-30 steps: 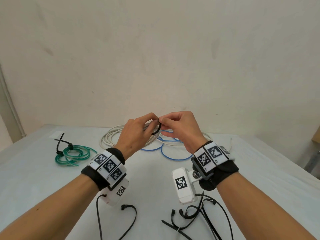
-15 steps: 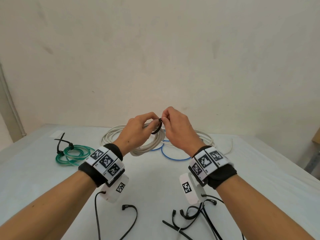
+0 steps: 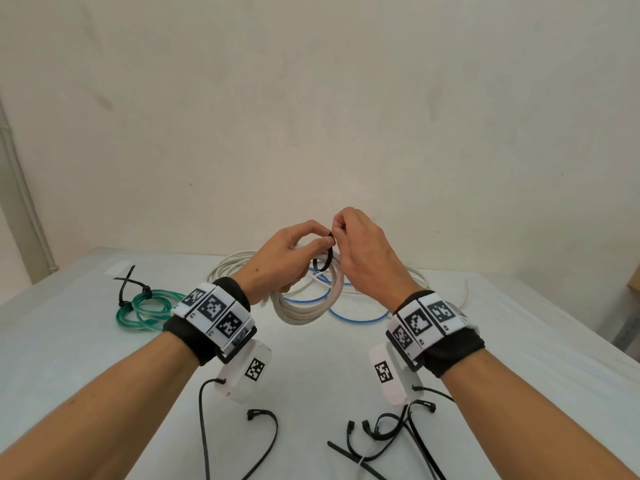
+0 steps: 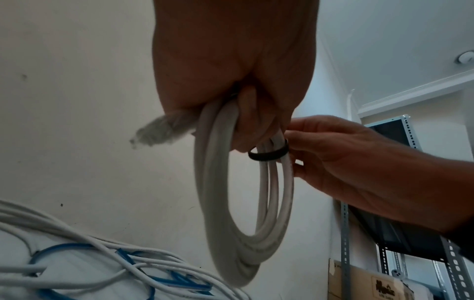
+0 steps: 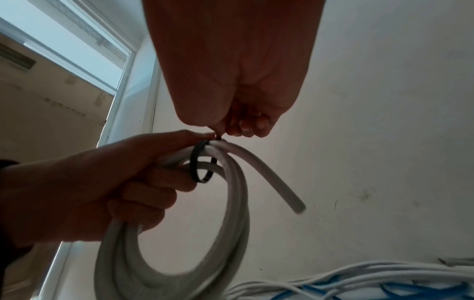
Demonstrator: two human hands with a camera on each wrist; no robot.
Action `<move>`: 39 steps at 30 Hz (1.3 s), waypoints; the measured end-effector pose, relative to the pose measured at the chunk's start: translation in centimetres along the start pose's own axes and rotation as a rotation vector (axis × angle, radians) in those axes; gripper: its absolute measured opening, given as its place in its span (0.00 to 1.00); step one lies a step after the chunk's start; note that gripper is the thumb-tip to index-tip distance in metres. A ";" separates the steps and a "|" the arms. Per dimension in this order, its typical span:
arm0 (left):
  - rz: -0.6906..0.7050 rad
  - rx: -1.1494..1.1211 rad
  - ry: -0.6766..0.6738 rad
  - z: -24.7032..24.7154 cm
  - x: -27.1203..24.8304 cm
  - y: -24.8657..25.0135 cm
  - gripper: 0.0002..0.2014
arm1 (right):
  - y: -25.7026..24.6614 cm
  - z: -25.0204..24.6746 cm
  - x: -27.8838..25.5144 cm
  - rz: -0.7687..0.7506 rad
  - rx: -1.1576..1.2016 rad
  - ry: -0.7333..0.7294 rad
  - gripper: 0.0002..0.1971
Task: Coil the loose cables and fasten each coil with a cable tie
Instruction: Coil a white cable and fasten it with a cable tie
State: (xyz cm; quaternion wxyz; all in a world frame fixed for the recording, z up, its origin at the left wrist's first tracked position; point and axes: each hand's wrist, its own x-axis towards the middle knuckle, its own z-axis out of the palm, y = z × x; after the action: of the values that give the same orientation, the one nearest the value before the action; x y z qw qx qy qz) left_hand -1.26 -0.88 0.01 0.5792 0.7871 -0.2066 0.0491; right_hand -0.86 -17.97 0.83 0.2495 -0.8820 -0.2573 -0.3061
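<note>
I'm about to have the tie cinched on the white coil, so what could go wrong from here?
The black cable tie is a loose loop around the white coil, so it may cinch on only some turns. One cut cable end sticks out free and could stay outside the bundle. The left hand holds the raised coil beside the tie; if its grip slackens, turns could spring apart.

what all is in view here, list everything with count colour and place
white coil: one, white, held above the table
cable tie: one, black, looped round the white coil
green coil: one, green, table left, already tied
loose cables: tangle, white and blue, table far middle
spare ties: several, black, table near edge
table: one, pale grey
left hand: grips the white coil
right hand: pinches the cable tie
</note>
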 end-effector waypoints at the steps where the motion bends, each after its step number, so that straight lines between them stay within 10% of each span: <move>1: -0.014 -0.001 0.005 0.1 -0.1 0.0 0.08 | -0.1 -0.3 0.2 -0.005 0.002 0.018 0.05; 17: -0.109 -0.195 0.009 0.8 0.0 0.4 0.09 | -0.2 -1.6 0.9 0.190 0.470 0.036 0.05; 39: -0.156 -0.253 -0.044 0.0 0.2 0.7 0.16 | -0.8 -1.3 1.6 0.115 0.243 0.078 0.07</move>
State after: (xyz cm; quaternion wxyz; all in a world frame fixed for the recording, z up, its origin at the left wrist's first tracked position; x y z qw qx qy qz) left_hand -1.32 -1.09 0.67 0.6711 0.7223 -0.1620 -0.0400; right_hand -0.83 -17.67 2.99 0.3814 -0.8461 -0.2314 -0.2918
